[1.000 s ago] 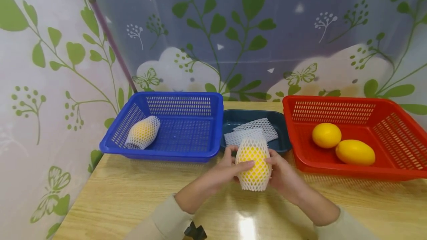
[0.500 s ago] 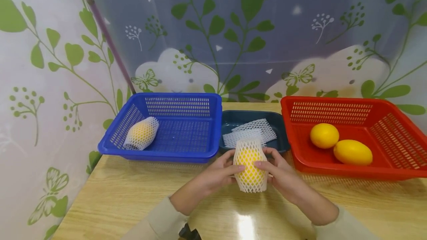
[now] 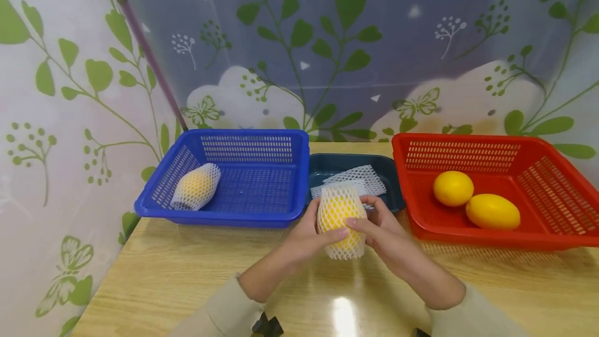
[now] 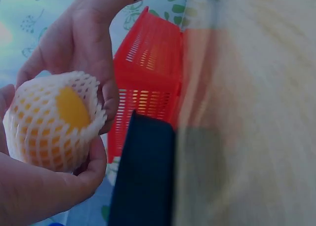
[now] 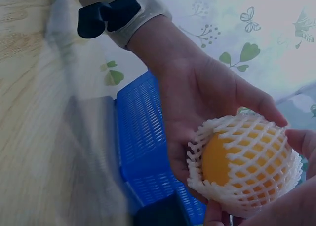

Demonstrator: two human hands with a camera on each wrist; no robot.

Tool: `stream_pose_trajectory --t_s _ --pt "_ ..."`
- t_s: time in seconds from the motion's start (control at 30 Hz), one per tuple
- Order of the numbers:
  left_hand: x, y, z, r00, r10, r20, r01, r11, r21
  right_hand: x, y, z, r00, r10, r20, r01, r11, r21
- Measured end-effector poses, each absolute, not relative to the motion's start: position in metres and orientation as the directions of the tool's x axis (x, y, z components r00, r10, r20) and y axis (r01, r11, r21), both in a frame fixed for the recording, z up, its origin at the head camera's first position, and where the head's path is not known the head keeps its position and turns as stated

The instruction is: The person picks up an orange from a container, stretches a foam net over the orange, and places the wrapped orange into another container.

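Both hands hold a yellow lemon-like fruit (image 3: 340, 217) that is wrapped in a white foam net sleeve (image 4: 42, 132). My left hand (image 3: 306, 235) grips its left side, thumb across the front. My right hand (image 3: 386, 233) grips the right side, with its thumb also on the front of the net. In the right wrist view the fruit's bare end (image 5: 216, 159) shows through the sleeve's opening. The wrapped fruit is held above the table, in front of a dark teal tray (image 3: 395, 183) where flat white net sleeves (image 3: 369, 178) lie.
At the left stands a blue basket (image 3: 252, 217) with one net-wrapped yellow fruit (image 3: 196, 187) inside. A red basket (image 3: 468, 235) at the right holds two bare yellow fruits (image 3: 493, 212). Wooden table (image 3: 187, 259) lies below, and a patterned curtain (image 3: 299, 66) hangs behind.
The wrapped fruit has shifted slightly left and up in both hands. The right fingers and thumb have moved on the net. Baskets and tray hold the same things.
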State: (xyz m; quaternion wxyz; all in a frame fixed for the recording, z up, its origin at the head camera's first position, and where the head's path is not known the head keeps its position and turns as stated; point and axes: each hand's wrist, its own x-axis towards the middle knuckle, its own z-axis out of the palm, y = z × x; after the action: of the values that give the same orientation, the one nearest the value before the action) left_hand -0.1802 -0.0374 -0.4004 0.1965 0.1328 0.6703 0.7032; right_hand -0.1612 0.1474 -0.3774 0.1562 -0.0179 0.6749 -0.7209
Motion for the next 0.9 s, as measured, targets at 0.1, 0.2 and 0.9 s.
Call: stream_pose_trajectory --t_s 0.1,0.2,0.9 --pt "-0.182 -0.041 -0.390 -0.903 0.429 -0.031 -0.047 -0.025 0.999 -0.163 0.141 -0.370 -0.955 -0.252 -0.154 0.171 -0.047 -0.984" --pt "-0.186 -0.049 -0.379 -0.906 0.424 0.000 -0.011 -0.022 1.000 -0.167 0.135 -0.364 -0.958 -0.267 -0.107 0.126 -0.056 -0.990" --pt "-0.262 -0.183 -0.345 -0.998 0.064 -0.018 0.010 0.411 0.912 -0.220 0.074 -0.378 -0.933 -0.297 0.203 -0.336 0.518 -0.787"
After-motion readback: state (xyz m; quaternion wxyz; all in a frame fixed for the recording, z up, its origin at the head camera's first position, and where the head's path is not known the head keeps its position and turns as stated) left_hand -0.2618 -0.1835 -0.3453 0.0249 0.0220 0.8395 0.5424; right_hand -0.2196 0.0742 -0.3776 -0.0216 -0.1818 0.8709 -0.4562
